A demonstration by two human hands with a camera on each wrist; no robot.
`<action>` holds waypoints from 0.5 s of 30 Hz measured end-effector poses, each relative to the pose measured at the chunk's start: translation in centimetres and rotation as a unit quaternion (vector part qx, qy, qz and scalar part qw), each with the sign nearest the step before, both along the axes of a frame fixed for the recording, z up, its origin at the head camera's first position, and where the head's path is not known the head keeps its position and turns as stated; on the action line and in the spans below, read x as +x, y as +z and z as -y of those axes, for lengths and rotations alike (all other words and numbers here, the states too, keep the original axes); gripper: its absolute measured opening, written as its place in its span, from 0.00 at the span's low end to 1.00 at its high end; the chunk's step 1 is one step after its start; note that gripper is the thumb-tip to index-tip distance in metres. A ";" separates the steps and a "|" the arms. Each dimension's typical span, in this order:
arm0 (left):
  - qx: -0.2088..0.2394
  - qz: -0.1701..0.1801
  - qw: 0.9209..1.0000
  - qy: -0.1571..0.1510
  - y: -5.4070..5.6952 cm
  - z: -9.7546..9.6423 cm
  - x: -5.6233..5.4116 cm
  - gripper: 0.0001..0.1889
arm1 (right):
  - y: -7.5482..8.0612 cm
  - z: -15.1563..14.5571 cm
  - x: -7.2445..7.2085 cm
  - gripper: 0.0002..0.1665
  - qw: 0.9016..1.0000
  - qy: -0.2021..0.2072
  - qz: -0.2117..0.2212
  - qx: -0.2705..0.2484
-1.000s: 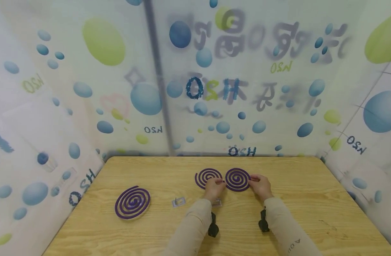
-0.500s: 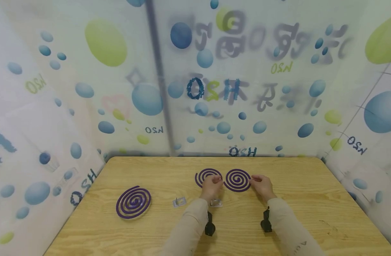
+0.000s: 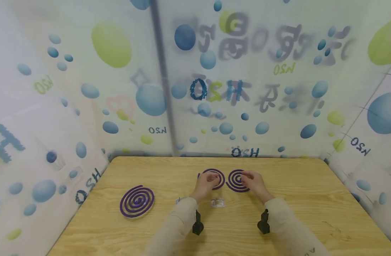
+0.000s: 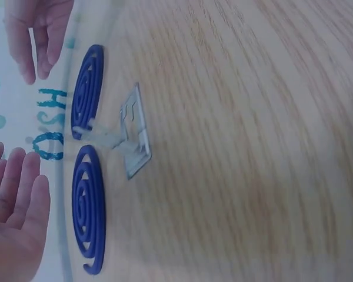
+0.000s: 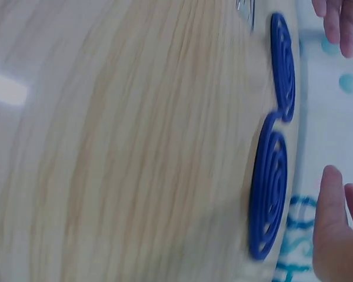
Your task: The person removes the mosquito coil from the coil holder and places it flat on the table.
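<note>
Two purple mosquito coils lie flat side by side at the back of the table: a left coil (image 3: 221, 180) and a right coil (image 3: 235, 180). Over the left one hovers my left hand (image 3: 204, 185), fingers relaxed and apart from it in the left wrist view. My right hand (image 3: 254, 183) is held above the right one, its fingers loosely bent with nothing between them, as the right wrist view confirms. In front of the coils lies a small metal coil stand (image 4: 135, 132) with a raised prong. A second stand (image 3: 179, 200) is partly hidden by the left sleeve.
A third mosquito coil (image 3: 137, 201) sits at the table's left side, with something shiny under its centre. The wooden table (image 3: 262, 245) ends at a patterned curtain wall (image 3: 182, 142) behind and at both sides.
Both hands have let go of the right coil and lifted off. My left hand moved left; my right hand moved slightly inward over the coil. The head view turned a little left.
</note>
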State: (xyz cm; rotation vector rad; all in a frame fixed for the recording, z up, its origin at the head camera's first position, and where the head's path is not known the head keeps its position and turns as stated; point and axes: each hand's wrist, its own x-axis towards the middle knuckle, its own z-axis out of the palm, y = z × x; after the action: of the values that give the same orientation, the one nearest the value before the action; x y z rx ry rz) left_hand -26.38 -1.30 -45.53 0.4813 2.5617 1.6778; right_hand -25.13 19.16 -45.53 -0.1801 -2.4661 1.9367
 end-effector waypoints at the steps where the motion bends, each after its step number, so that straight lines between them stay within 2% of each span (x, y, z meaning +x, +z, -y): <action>1: 0.001 0.002 1.000 -0.004 0.2 0.3 0.0 0.13 | 0.0 0.4 0.0 0.20 1.000 0.003 -0.003 -0.007; 6: 0.008 0.008 1.000 -0.013 1.1 2.4 0.1 0.13 | 0.2 2.5 -0.2 0.21 0.999 0.028 -0.010 -0.040; 12: 0.036 0.001 0.999 -0.025 3.1 5.7 1.7 0.12 | 1.1 5.4 0.1 0.22 0.995 0.076 -0.010 -0.062; 15: 0.045 -0.004 0.999 -0.030 2.9 7.4 2.0 0.13 | 1.5 6.9 0.0 0.22 0.993 0.095 -0.014 -0.067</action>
State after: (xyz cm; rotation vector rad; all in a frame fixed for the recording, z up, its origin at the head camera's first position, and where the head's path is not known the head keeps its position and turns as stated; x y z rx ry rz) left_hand -24.34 -8.73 -42.59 0.5663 2.4594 1.7787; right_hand -25.10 12.25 -44.06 0.0857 -2.4159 2.1630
